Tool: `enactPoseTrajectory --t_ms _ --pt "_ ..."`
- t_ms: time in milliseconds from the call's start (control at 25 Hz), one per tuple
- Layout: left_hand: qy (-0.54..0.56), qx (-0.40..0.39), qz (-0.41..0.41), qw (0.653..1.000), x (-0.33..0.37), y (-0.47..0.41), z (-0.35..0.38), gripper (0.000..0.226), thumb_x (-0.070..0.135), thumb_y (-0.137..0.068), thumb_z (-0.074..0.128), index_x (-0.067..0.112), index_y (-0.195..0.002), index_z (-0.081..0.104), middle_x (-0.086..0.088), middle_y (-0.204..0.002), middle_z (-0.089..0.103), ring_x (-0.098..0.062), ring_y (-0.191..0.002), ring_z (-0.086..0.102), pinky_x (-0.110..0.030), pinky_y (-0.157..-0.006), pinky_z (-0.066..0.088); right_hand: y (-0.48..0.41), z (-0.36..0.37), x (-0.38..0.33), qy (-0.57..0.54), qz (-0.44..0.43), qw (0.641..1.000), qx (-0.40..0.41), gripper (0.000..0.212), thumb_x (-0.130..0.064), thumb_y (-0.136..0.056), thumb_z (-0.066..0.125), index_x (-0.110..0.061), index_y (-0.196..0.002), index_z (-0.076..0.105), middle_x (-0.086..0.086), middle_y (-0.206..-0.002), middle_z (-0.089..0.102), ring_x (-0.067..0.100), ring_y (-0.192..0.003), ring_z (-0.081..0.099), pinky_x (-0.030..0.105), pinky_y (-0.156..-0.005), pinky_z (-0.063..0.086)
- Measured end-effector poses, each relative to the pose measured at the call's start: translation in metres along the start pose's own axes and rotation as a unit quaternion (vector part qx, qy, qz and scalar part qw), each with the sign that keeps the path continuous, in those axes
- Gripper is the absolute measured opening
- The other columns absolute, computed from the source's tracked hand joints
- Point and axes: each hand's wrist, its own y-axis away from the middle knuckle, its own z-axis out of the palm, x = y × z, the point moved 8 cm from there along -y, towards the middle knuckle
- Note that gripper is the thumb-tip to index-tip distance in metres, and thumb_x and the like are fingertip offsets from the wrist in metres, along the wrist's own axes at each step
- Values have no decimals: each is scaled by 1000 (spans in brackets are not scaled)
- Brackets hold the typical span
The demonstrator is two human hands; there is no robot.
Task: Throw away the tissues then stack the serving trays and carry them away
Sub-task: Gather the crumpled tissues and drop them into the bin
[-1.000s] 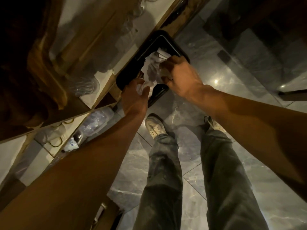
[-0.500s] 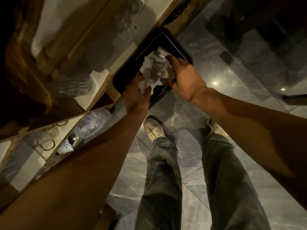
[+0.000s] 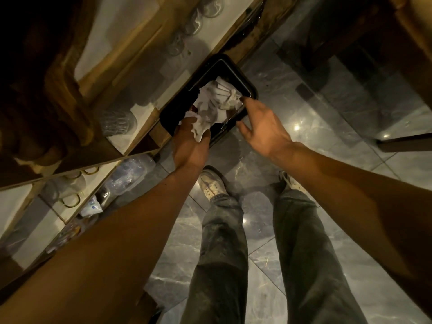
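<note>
A black serving tray (image 3: 247, 83) sticks out from the edge of the wooden counter, in the upper middle of the head view. Crumpled white tissues (image 3: 221, 99) lie piled on it. My left hand (image 3: 189, 146) grips the tray's near corner, its thumb pressing one tissue against the rim. My right hand (image 3: 263, 127) hovers at the tray's right edge with fingers spread. Its index fingertip touches the rim by the tissues and nothing is in it. Whether another tray lies under this one is hidden.
Wooden shelving with white shelves (image 3: 145, 106) fills the left side, holding clear glasses (image 3: 117, 122), a plastic container (image 3: 131, 174) and cups with gold handles (image 3: 70, 197). Grey marble floor (image 3: 327, 127) spreads to the right. My legs and shoes (image 3: 211, 185) stand below the tray.
My right hand has let go of the tissues and pulled back to the tray's right edge, fingers now spread. My left hand keeps its grip on the near corner.
</note>
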Motion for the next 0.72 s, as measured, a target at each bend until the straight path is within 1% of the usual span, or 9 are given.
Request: enactPoseTrajectory --t_ms 120,200,280,360,560,720 --pt "-4 -3 25 1000 17 21 -10 36 19 -93 61 2 -124 57 -20 -124 60 -31 -115 58 -36 -97 47 18 -18 -8 27 5 1000 -2 42 -18 -96 51 -9 -136 43 18 -127 53 34 -110 55 36 -87 45" --pt "8 -10 12 1000 27 39 -19 33 23 -94 59 6 -123 58 -18 -126 59 -29 -115 57 -32 -95 47 32 -31 -17 48 -1 999 -13 45 -21 -98 49 -8 -139 40 18 -131 51 34 -113 54 36 -88 44" --pt "21 -20 3 1000 37 60 -28 33 27 -96 56 12 -125 56 -17 -130 56 -30 -117 55 -38 -95 48 46 -45 -29 70 -15 997 -24 46 -23 -99 47 -7 -141 39 18 -131 49 35 -113 53 39 -88 44" --pt "-1 -12 26 1000 52 81 -39 33 29 -97 53 13 -125 56 -17 -128 57 -31 -114 57 -42 -93 49 59 -61 -44 87 -29 995 -34 46 -25 -99 46 -8 -142 38 18 -132 48 35 -114 51 43 -89 46" --pt "-26 20 56 998 91 128 -75 34 34 -97 49 15 -123 57 -14 -124 57 -32 -109 57 -41 -86 48 97 -100 -85 123 -71 988 -63 45 -27 -100 44 -9 -141 40 16 -132 48 35 -118 47 49 -92 46" --pt "-24 35 71 997 114 171 -106 38 39 -98 46 18 -128 53 -10 -126 53 -30 -110 55 -47 -89 49 137 -124 -116 151 -100 980 -84 46 -28 -100 42 -10 -142 38 14 -135 46 33 -120 46 47 -95 44"
